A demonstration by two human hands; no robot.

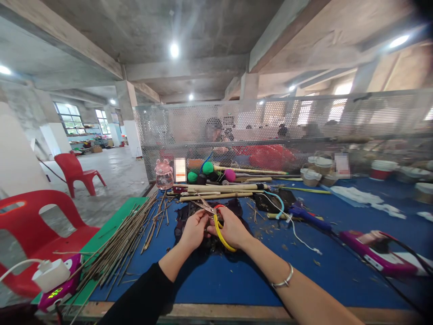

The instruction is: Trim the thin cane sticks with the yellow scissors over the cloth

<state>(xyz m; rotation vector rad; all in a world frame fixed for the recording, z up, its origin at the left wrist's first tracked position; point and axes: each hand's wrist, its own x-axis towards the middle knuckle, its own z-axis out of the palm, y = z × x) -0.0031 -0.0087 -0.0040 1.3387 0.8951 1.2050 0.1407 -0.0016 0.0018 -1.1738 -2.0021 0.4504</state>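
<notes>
My right hand (230, 228) is closed around the yellow handle of a pair of scissors (219, 234); their blades point up and to the left, past my left hand. Close beside it, my left hand (194, 230) has its fingers pinched together near the scissors. What the left fingers hold, if anything, is too small and dark to make out. Beneath both hands lies a crumpled black cloth or bag (238, 207) on the blue tabletop (203, 284). Small brown scraps are scattered around it.
A bundle of thin dry sticks (118, 243) lies at left over a green board (91, 248). Behind the hands are pale rods (219, 195), green yarn balls (207, 168) and a pink bottle (164, 174). A glue gun (309, 218) and purple power strip (375, 253) sit right. A perforated screen (189, 126) stands behind.
</notes>
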